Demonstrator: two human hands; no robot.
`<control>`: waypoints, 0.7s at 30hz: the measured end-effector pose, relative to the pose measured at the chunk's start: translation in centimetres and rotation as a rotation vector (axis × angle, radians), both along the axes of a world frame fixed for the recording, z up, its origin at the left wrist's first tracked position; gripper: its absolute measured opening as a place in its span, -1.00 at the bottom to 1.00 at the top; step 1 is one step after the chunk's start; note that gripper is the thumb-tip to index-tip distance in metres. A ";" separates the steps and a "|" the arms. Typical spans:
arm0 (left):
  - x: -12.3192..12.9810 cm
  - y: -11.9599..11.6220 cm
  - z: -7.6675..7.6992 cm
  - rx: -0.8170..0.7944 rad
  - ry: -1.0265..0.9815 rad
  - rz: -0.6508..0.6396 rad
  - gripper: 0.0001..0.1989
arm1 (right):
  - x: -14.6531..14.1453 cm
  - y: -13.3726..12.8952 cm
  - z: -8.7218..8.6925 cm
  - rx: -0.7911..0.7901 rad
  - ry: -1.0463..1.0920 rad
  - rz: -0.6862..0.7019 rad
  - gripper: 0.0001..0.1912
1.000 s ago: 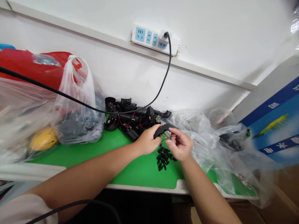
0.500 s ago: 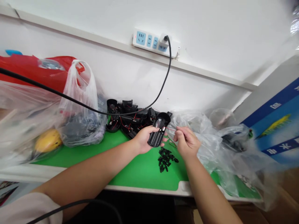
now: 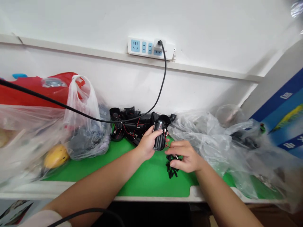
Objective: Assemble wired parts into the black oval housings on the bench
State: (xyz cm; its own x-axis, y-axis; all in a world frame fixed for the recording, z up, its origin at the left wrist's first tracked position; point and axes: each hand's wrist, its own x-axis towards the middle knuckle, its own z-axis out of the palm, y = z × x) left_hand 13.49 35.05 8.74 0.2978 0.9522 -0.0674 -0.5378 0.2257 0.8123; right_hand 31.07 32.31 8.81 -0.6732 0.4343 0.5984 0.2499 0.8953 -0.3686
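My left hand [image 3: 147, 143] is closed around a black plastic battery housing [image 3: 160, 141], tilted up, with long grooves along its lower half, a round flared top end and red wire at its right side. My right hand [image 3: 183, 156] hovers over a small pile of black plastic pieces [image 3: 172, 172], its thumb apart from the curled fingers. It hides part of the pile, and nothing shows clearly in its grip. Behind the left hand lies a heap of similar black housings [image 3: 132, 126] with thin red wires.
A green mat [image 3: 142, 186] covers the white-edged table. Clear plastic bags [image 3: 201, 129] crowd the right side; a tied white bag [image 3: 87, 135] and a yellow object [image 3: 56, 156] sit left. A black cable [image 3: 163, 82] hangs from the wall power strip [image 3: 143, 47] across the heap.
My right hand has moved from the red wire beside the housing down to the small black pieces, and its fingers have spread. The left hand still holds the housing. The view has shifted slightly.
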 end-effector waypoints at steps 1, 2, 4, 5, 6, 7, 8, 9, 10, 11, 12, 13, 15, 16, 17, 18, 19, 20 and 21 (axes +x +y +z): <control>0.0 0.0 0.0 0.008 0.016 -0.003 -0.70 | 0.1 -0.1 0.2 -0.045 0.013 0.022 -0.63; -0.1 0.1 0.0 0.011 0.029 -0.014 -0.70 | 0.1 -0.1 0.3 -0.098 0.027 0.050 -0.58; -0.1 0.1 0.0 0.007 0.046 -0.050 -0.70 | 0.2 -0.3 0.6 -0.211 0.042 0.120 -0.47; -0.1 0.1 0.1 0.004 0.046 -0.071 -0.69 | 0.2 -0.3 0.7 -0.258 0.040 0.151 -0.43; -0.2 0.1 0.1 0.000 0.040 -0.091 -0.69 | 0.2 -0.3 0.8 -0.293 0.032 0.177 -0.39; -0.1 0.1 0.2 -0.005 0.031 -0.108 -0.68 | 0.3 -0.3 0.7 -0.321 0.016 0.196 -0.37; -0.1 0.0 0.2 -0.011 0.022 -0.120 -0.68 | 0.3 -0.2 0.6 -0.340 0.004 0.211 -0.35; -0.1 -0.1 0.3 -0.018 0.016 -0.131 -0.68 | 0.3 -0.1 0.4 -0.351 0.000 0.223 -0.35; -0.1 -0.1 0.3 -0.025 0.011 -0.140 -0.68 | 0.3 0.0 0.2 -0.357 0.005 0.232 -0.36; 0.0 -0.1 0.4 -0.033 0.009 -0.144 -0.68 | 0.3 0.2 -0.1 -0.363 0.022 0.238 -0.37; 0.0 -0.1 0.4 -0.039 0.006 -0.141 -0.68 | 0.3 0.3 -0.4 -0.374 0.048 0.237 -0.39; 0.0 -0.1 0.4 -0.042 0.002 -0.132 -0.68 | 0.3 0.4 -0.6 -0.390 0.078 0.224 -0.42; 0.1 0.1 0.3 -0.038 -0.009 -0.108 -0.68 | 0.2 0.4 -0.9 -0.432 0.121 0.168 -0.50; 0.1 0.2 0.3 -0.034 -0.012 -0.097 -0.69 | 0.1 0.4 -1.0 -0.449 0.135 0.136 -0.55; 0.1 0.2 0.3 -0.027 -0.013 -0.086 -0.68 | -0.1 0.3 -1.0 -0.462 0.141 0.103 -0.59; 0.1 0.3 0.2 -0.018 -0.011 -0.074 -0.68 | -0.2 0.2 -1.0 -0.476 0.143 0.075 -0.63; 0.1 0.4 0.2 -0.010 -0.008 -0.057 -0.68 | -0.3 0.1 -1.0 -0.492 0.149 0.048 -0.66; 0.1 0.4 0.2 -0.004 -0.007 -0.033 -0.69 | -0.4 0.1 -1.0 -0.509 0.159 0.020 -0.66; 0.1 0.5 0.1 0.000 -0.008 -0.002 -0.69 | -0.5 0.0 -1.0 -0.516 0.174 -0.020 -0.66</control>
State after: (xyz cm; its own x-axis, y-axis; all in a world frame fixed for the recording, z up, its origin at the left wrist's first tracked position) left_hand 13.57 35.53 8.87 0.3003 0.9516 -0.0647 -0.5435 0.2265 0.8083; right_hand 30.53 32.33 7.80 -0.5723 0.7124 0.4062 0.1611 0.5833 -0.7961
